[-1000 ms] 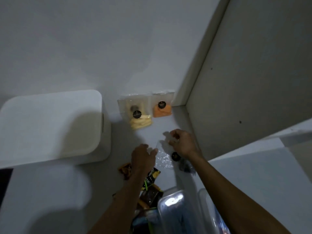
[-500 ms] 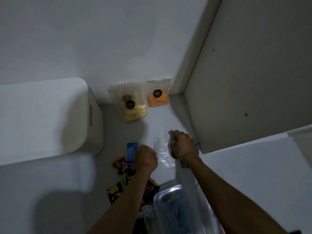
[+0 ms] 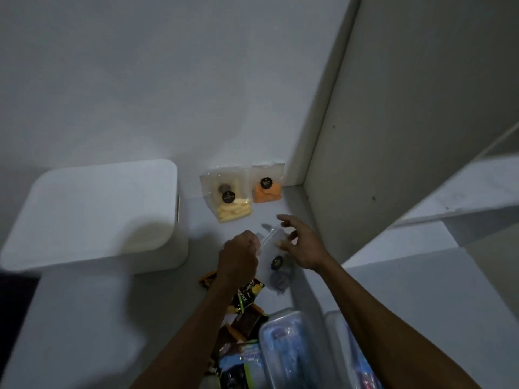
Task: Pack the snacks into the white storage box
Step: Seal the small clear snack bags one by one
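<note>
Fingers of the left hand [image 3: 238,255] were pinching the top edge of a clear snack bag [image 3: 273,265], while the right hand [image 3: 302,245] hung spread open just beside it. Bag hovered over the surface [image 3: 84,318], with the closed white box [image 3: 92,211] off to the left.

Storage box [image 3: 92,214] left of pouches [image 3: 233,200]

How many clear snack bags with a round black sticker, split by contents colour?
Yellow: 1, yellow bag, leaning at the back wall.
Orange: 1, orange bag, beside it.
Dark: 1, dark bag, top edge in the left hand's grip; right hand open at it.
Total: 3
</note>
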Demonstrator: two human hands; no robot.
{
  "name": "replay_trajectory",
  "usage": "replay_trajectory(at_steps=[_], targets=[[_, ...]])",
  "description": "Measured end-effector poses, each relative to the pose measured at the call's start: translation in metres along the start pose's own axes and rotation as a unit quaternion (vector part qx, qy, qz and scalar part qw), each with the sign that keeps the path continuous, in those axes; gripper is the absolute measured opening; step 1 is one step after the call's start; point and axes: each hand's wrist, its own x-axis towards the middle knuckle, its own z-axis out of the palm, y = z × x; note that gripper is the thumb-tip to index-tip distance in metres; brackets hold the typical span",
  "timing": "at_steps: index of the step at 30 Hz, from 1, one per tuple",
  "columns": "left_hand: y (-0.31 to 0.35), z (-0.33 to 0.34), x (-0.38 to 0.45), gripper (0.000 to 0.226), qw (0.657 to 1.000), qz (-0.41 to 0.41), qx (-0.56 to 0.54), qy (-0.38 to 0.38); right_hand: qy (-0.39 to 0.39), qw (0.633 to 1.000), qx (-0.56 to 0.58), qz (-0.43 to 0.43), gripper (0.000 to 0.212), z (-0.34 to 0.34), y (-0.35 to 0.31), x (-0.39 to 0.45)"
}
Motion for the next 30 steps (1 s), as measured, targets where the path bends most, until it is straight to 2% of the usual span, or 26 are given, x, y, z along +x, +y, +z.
replay_trajectory(at_steps=[1,3,8,11,14,19,23,27,30], targets=[[0.002,-0.009,-0.005,0.012,1.000,0.007,-0.020,0.014,0.000,1.000,0.002,-0.026,0.041,-0.003,-0.011,-0.003],[0.004,-0.025,-0.016,0.020,0.998,0.041,-0.038,0.039,-0.007,0.998,0.009,-0.056,0.016,-0.008,-0.032,-0.009],[0.018,-0.077,-0.046,0.018,0.990,0.070,-0.061,0.109,0.016,0.992,0.029,-0.122,0.025,-0.013,-0.086,-0.033],[0.023,-0.109,-0.064,0.003,0.975,0.107,-0.097,0.167,0.057,0.986,0.055,-0.150,0.019,-0.019,-0.124,-0.048],[0.030,-0.137,-0.084,0.004,0.956,0.109,-0.166,0.215,0.081,0.978,0.106,-0.158,0.012,-0.029,-0.158,-0.065],[0.045,-0.163,-0.114,0.005,0.933,0.114,-0.266,0.216,0.080,0.972,0.151,-0.163,0.008,-0.040,-0.197,-0.099],[0.060,-0.172,-0.134,0.006,0.936,0.134,-0.254,0.202,0.068,0.979,0.090,-0.172,0.017,-0.052,-0.224,-0.121],[0.072,-0.177,-0.144,0.005,0.940,0.148,-0.229,0.203,0.048,0.979,-0.025,-0.196,0.013,-0.062,-0.246,-0.128],[0.078,-0.178,-0.149,0.005,0.935,0.157,-0.242,0.205,0.045,0.975,-0.059,-0.210,0.008,-0.065,-0.252,-0.132]])
